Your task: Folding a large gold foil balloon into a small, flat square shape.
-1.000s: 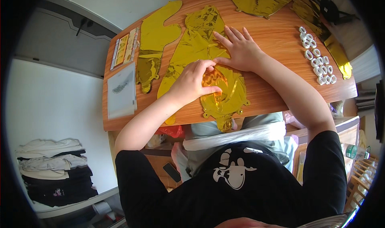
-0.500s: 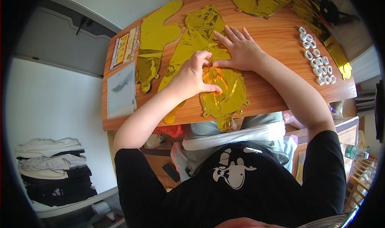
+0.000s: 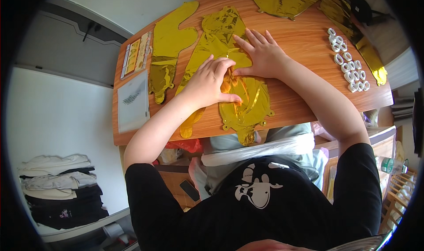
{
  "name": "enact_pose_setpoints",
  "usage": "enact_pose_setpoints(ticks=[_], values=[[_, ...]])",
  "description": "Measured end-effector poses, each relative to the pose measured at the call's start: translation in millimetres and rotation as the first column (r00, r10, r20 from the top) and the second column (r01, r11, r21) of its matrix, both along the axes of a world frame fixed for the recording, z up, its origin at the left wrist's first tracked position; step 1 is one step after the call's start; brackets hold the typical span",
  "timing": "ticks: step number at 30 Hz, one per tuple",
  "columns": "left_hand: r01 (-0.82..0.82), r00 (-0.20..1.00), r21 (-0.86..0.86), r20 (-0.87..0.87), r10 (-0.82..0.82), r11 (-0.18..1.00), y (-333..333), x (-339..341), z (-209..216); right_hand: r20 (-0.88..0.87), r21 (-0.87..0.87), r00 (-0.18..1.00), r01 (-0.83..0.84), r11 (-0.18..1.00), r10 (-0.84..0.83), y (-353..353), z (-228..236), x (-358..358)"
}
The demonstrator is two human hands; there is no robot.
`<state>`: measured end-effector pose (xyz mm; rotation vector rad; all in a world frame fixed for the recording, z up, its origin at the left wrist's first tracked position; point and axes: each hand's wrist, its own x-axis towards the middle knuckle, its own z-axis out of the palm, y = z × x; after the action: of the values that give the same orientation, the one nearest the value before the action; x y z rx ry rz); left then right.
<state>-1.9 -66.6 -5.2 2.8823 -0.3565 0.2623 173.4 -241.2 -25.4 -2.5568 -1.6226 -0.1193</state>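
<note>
A deflated gold foil balloon [image 3: 249,94] lies flat on the wooden table in front of me, its narrow tail hanging over the near edge. My left hand [image 3: 207,83] rests on it with bent fingers. The thumb stretches well apart from the fingers, and creased foil with orange reflections shows in the gap. Spread flat, my right hand [image 3: 265,59] presses on the balloon's right side, its thumb close to the left fingertips. What lies beneath the left fingers is hidden.
Another flat gold foil balloon [image 3: 174,39] lies to the left, beside a printed card [image 3: 134,56] and a clear plastic sleeve [image 3: 133,101]. More gold foil [image 3: 289,1] covers the far edge. Several white rolls [image 3: 349,65] stand at the right. A wooden table [image 3: 304,92] bears everything.
My left hand has shifted slightly, and its fingers look a little less curled over the foil. The right hand stays nearly where it was.
</note>
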Motion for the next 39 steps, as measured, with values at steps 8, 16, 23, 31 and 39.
enact_pose_setpoints(ticks=[8,16,23,31,39], values=[[0.027,0.998,0.091,-0.050,-0.022,0.996,-1,1,7,-0.009,0.017,1.000,-0.003,1.000,0.003,0,0,-1],[0.026,0.997,0.131,-0.072,-0.017,0.991,-8,-6,12,-0.006,0.016,1.000,0.007,1.000,-0.007,0,-1,-2],[0.022,0.996,0.107,-0.090,-0.013,0.994,-11,-9,11,-0.001,0.003,1.000,0.003,1.000,-0.003,1,-1,0],[0.014,0.987,0.154,-0.158,0.010,0.988,-20,-9,19,0.001,-0.044,1.000,0.000,0.999,0.000,0,1,2],[-0.267,0.963,-0.309,-0.039,0.268,0.913,22,-47,25,-0.004,0.013,1.000,-0.007,1.000,0.007,3,1,-5]])
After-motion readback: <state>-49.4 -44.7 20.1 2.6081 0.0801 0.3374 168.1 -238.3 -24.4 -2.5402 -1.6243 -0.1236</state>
